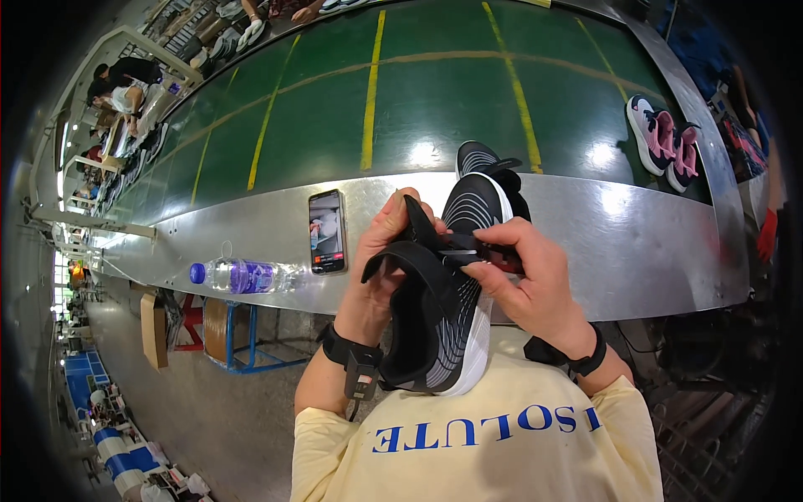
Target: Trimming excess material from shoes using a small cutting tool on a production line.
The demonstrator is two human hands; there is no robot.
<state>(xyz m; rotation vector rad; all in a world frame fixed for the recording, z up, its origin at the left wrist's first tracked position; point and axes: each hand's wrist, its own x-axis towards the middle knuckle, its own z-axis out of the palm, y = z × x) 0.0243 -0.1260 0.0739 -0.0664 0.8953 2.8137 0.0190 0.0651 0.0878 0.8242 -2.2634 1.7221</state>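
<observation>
Before the shirt (519,456), the held shoe (449,325) points away, long axis leaning right.

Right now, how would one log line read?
Left hand: holding black, white-soled shoe | Right hand: gripping partly hidden dark-red tool | Nearby: black rectangular smartphone

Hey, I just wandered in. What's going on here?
A person is working on a black sneaker with a white sole, its toe pointing away from them. The left hand grips a black flap or strap near its opening, while the right hand pinches a small dark tool with a reddish part, possibly snips, beside it. Another black sneaker stands just beyond. A phone and a plastic bottle lie on the metal ledge to the left.
</observation>
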